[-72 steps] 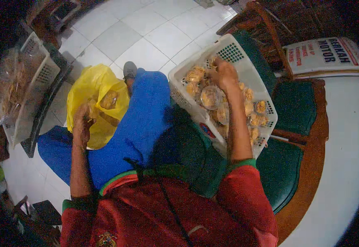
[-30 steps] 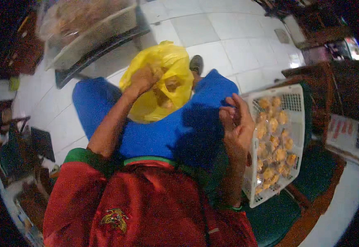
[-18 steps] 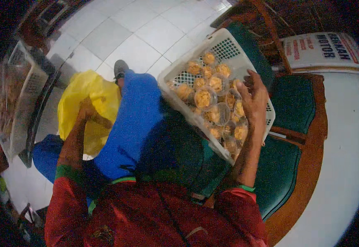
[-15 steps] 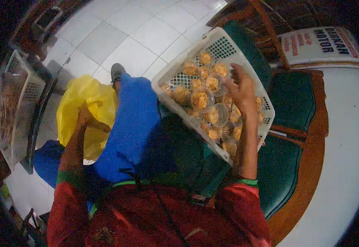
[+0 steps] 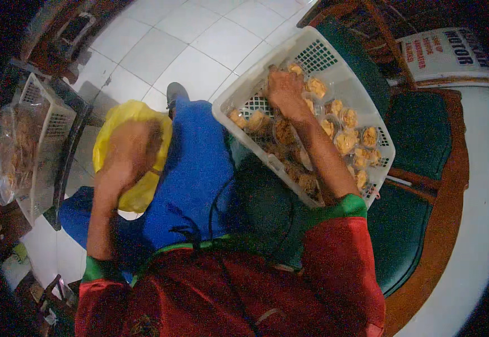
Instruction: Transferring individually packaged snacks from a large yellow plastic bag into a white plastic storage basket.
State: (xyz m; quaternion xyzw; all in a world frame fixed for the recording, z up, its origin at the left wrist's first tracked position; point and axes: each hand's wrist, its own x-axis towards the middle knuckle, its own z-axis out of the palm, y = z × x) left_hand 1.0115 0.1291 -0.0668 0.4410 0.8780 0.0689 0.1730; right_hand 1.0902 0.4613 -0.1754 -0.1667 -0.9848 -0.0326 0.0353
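A white plastic basket (image 5: 380, 115) holds several clear plastic cups (image 5: 346, 141) of golden-brown, crumbly-looking snacks. My right hand (image 5: 285, 94) reaches into its far left part with curled fingers; whatever they grip is hidden beneath the hand. The forearm crosses over the cups and covers some of them. On the left, a crumpled yellow plastic bag (image 5: 144, 196) hangs beside my blue-clad leg. My left hand (image 5: 129, 147) is over the bag, smeared by motion, so its fingers cannot be made out.
The basket rests by green-padded chair seats (image 5: 400, 236) with a curved wooden frame (image 5: 444, 236). At the far left stands another white basket (image 5: 55, 135) with a clear bag of brown food (image 5: 17, 146). A printed sign (image 5: 445, 56) lies back right. White floor tiles (image 5: 191, 62) are ahead.
My right hand has moved left across the basket and down among the cups. My left hand has come up out of the yellow bag's folds. The whole view has shifted slightly.
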